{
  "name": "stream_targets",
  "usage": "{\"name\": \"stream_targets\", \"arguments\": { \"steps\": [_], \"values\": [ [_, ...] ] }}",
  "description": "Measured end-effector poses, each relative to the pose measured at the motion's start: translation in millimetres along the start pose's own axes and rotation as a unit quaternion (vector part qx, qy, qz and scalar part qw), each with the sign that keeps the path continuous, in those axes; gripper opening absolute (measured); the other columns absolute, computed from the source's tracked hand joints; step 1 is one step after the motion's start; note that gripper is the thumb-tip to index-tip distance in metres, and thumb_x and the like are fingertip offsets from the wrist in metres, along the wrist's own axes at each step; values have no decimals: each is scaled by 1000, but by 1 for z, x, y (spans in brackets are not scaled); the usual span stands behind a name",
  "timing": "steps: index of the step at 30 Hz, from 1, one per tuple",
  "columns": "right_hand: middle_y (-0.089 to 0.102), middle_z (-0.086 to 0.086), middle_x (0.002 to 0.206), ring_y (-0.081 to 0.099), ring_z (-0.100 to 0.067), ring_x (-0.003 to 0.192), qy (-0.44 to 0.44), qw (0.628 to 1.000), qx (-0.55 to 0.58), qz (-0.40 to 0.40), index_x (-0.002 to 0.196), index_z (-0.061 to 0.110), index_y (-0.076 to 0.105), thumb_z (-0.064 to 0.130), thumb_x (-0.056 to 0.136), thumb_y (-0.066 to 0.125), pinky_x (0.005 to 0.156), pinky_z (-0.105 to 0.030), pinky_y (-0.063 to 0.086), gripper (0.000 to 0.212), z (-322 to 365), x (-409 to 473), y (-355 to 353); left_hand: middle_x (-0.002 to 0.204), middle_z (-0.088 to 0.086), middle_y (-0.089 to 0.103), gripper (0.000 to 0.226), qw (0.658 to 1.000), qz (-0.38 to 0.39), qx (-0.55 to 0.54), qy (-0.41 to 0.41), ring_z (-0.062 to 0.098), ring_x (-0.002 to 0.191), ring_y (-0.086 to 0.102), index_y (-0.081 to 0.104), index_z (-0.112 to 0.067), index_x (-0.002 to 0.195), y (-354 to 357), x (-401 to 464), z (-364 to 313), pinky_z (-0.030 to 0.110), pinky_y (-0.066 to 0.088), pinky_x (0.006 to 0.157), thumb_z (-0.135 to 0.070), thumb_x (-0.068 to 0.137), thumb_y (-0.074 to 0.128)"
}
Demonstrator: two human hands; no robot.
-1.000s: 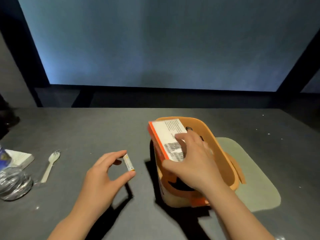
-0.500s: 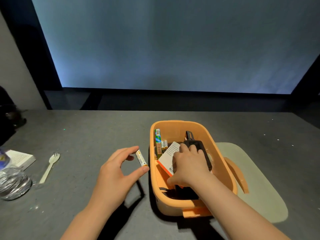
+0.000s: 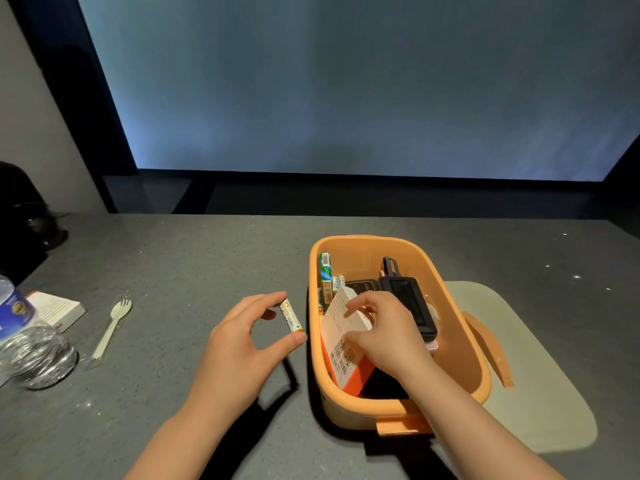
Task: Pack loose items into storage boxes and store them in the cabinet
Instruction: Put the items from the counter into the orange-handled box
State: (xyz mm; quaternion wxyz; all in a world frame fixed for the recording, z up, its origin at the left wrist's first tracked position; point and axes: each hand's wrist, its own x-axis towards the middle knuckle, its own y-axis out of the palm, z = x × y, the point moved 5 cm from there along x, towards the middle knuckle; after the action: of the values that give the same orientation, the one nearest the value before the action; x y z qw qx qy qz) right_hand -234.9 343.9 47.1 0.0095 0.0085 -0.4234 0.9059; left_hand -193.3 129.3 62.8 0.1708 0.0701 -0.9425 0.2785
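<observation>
Grey table (image 3: 194, 258) — battery (image 3: 291, 316), orange box (image 3: 460, 327)

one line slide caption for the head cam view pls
Left hand pinches a battery beside the orange box while the right hand holds a carton inside it.

Far left of desk (image 3: 194, 271): clear plastic bottle (image 3: 24, 336) lying beside a small book (image 3: 57, 308). White plastic fork (image 3: 112, 327) lying nearby, tines pointing away.
</observation>
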Motion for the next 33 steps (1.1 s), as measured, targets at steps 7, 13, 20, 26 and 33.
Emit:
{"name": "stream_targets", "arguments": {
  "steps": [7, 13, 20, 26, 33],
  "values": [
    [40, 8, 121, 49, -11, 98, 28, 998, 14, 48, 109, 39, 47, 21, 80, 72, 68, -19, 48, 42, -3, 4, 3, 102, -19, 62, 51, 1000, 9, -2, 6, 0, 97, 57, 65, -32, 113, 5, 1, -5, 4, 36, 82, -35, 65, 82],
    [36, 2, 128, 41, -15, 117, -42, 992, -116, -31, 125, 33, 41, 18, 85, 66, 78, -20, 45, 50, 12, -1, 3, 103, -21, 61, 51, 1000, 8, -6, 11, -2, 97, 57, 65, -33, 113, 2, -1, -7, 2, 35, 81, -38, 64, 80],
    [34, -6, 126, 37, -15, 103, 23, 994, -84, -60, 128, 26, 33, 22, 92, 59, 75, -24, 39, 45, 6, 11, 4, 103, -19, 62, 54, 1000, 9, -14, 5, -2, 96, 57, 66, -30, 112, 1, -5, -7, 2, 34, 81, -47, 62, 75],
    [33, -9, 125, 47, -24, 110, 15, 994, -103, -14, 124, 25, 27, 22, 86, 65, 86, -33, 50, 53, 12, 16, 15, 105, -20, 62, 52, 1000, 15, -13, 5, -2, 97, 57, 65, -33, 113, 6, -4, -7, 2, 35, 82, -37, 64, 81],
    [36, -2, 126, 49, -21, 112, 6, 992, 10, 129, 124, 34, 26, 33, 82, 69, 90, -36, 49, 60, 8, 13, 27, 104, -20, 62, 52, 1000, 19, -18, 9, -2, 97, 57, 64, -35, 113, 8, -4, -8, 2, 35, 82, -44, 63, 77]
  ]
}}
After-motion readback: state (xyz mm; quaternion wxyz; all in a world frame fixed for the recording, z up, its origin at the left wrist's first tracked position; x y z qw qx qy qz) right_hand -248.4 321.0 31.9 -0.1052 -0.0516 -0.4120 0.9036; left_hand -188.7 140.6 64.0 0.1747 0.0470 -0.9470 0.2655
